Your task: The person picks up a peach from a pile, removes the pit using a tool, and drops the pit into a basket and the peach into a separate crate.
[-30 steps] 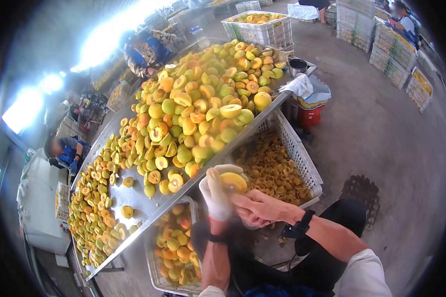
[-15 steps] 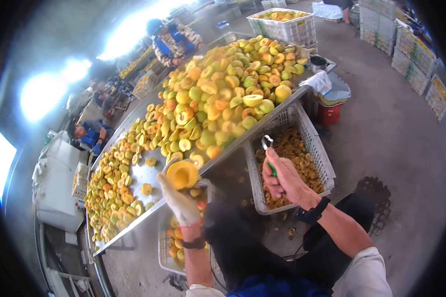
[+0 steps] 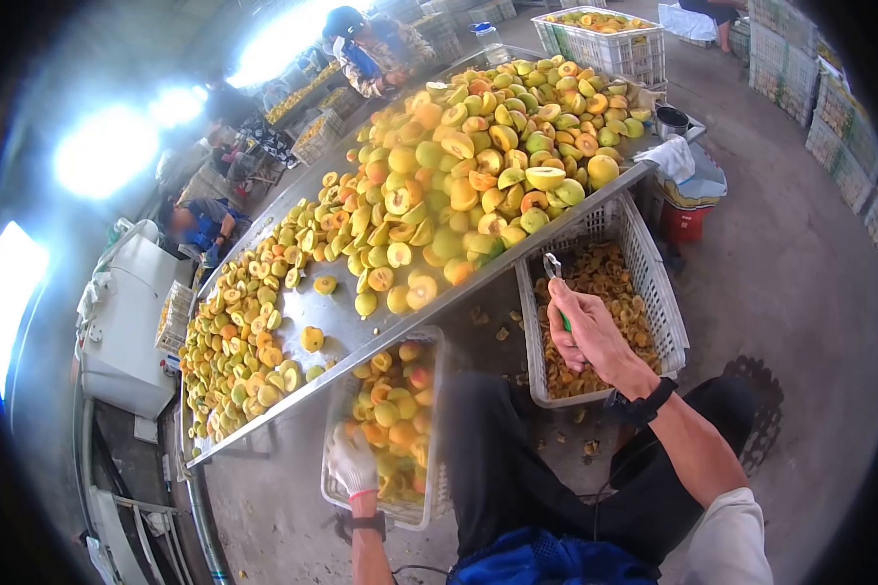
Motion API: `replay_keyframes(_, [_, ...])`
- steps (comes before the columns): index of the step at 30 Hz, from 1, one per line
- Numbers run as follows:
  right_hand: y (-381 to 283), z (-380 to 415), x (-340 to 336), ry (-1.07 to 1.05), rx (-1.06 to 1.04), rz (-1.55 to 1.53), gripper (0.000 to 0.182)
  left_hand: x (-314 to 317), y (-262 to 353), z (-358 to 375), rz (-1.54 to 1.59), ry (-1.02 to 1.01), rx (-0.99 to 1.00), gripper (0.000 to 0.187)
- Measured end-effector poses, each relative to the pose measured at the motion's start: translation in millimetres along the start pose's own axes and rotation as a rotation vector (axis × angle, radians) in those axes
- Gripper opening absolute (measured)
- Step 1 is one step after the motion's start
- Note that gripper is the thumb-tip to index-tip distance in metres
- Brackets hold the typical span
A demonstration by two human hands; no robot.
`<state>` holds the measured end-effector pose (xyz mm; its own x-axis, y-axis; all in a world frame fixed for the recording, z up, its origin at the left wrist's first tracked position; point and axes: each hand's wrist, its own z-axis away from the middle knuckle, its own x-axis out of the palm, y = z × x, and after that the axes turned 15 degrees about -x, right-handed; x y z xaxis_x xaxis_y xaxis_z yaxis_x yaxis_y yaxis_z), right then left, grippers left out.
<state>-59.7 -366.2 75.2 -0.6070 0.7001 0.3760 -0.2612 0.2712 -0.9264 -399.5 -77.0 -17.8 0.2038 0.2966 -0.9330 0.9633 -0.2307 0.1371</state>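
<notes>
My left hand, in a white glove, reaches into the left side of a white basket of halved yellow fruit below the table edge; its fingers are blurred against the fruit. My bare right hand is closed round a green-handled tool with a metal loop tip pointing up. That hand is over a second white basket, which holds brown-orange scraps. Above both baskets, a large heap of halved fruit lies on the sloping metal table.
Two people sit beyond the table's far side. A full fruit crate stands behind it. A metal cup, a white cloth and a red bucket are at the right corner. Stacked crates line the right.
My left hand has moved down from the table edge into the fruit basket, and the fruit half it held is no longer seen in it. My right hand still grips the tool. The view has shifted.
</notes>
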Motion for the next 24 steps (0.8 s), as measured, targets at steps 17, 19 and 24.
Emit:
replay_keyframes(17, [8, -20, 3, -0.060, -0.039, -0.025, 0.051, 16, 344, -68, 0.096, -0.370, 0.487, 0.047])
replay_keyframes(19, [-1, -18, 4, -0.064, -0.048, -0.028, 0.056, 37, 344, -77, 0.075, -0.362, 0.478, 0.045])
replay_keyframes(24, [-5, -15, 2, -0.055, -0.029, -0.135, 0.046, 37, 333, -84, 0.267, -0.512, 0.361, 0.053])
